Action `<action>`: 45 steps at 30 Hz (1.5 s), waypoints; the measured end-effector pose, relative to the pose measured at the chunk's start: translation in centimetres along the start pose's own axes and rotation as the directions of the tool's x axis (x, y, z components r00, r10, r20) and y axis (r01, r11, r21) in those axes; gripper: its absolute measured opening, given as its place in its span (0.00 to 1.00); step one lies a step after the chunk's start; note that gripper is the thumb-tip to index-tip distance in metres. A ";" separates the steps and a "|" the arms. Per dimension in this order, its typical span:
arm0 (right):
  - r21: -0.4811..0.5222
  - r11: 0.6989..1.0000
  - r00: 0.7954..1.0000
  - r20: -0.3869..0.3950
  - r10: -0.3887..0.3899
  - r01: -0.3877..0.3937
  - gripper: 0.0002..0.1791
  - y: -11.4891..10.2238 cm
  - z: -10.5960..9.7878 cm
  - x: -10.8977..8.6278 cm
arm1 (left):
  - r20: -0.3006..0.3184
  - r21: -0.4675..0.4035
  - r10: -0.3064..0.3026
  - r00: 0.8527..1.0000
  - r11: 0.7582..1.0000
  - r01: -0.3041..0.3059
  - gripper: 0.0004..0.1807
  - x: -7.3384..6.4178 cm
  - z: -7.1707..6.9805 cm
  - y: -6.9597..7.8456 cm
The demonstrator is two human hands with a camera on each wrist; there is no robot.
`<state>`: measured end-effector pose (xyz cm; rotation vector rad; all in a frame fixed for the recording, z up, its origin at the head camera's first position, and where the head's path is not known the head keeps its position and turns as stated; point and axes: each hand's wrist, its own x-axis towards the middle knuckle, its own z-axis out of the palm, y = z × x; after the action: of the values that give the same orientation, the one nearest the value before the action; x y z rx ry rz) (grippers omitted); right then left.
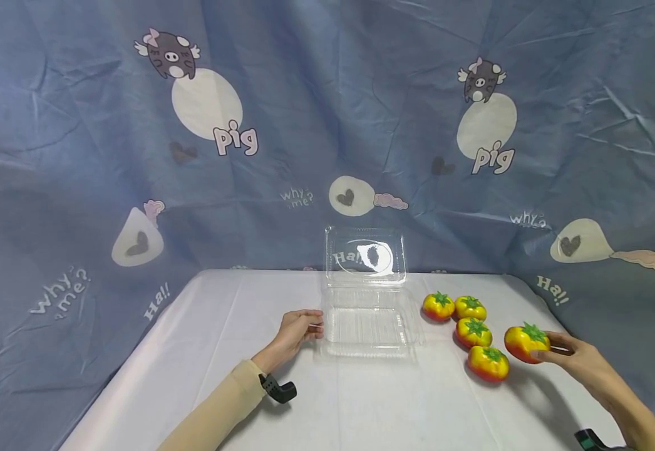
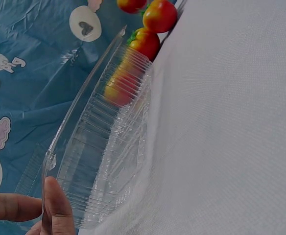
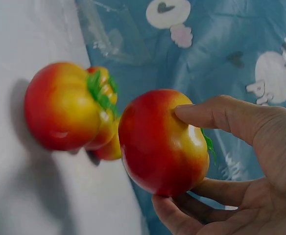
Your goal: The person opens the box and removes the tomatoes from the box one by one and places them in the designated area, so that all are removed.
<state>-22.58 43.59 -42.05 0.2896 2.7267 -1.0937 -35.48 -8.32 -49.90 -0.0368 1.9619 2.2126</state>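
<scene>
A clear plastic clamshell box (image 1: 369,326) lies with its lid (image 1: 365,257) raised at the back. My left hand (image 1: 300,329) pinches the box's left rim; in the left wrist view the thumb and fingers (image 2: 59,208) lie on either side of that edge. Over at the right, my right hand (image 1: 578,357) grips a red-and-yellow persimmon (image 1: 525,343) with a green leafy top. The right wrist view shows the thumb on one side of this persimmon (image 3: 165,142) and fingers beneath it. The box's base has no fruit in it.
Several more persimmons (image 1: 488,363) stand in a loose group on the white table (image 1: 378,401), between the box and my right hand. A blue printed curtain (image 1: 305,125) hangs behind and around the table.
</scene>
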 end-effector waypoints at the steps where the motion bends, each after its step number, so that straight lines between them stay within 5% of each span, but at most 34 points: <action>1: -0.001 1.000 1.000 0.002 0.006 -0.006 0.53 0.3 0.0 0.1 | 0.001 0.001 0.001 1.000 1.000 -0.001 0.19 0.0 0.0 0.0; 19: -0.005 0.997 0.997 0.002 0.078 -0.078 0.54 4.3 2.1 2.3 | 0.000 0.009 -0.005 1.000 1.000 0.005 0.19 0.0 0.0 -0.1; 45: 0.051 0.992 0.993 -0.017 0.119 -0.118 0.57 4.3 3.1 2.5 | 0.044 0.007 -0.001 0.999 1.000 0.001 0.19 -2.6 0.4 2.5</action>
<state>-23.56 44.74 -47.71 0.4668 2.6638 -1.1332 -33.24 -8.53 -46.98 0.0123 1.9457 2.1869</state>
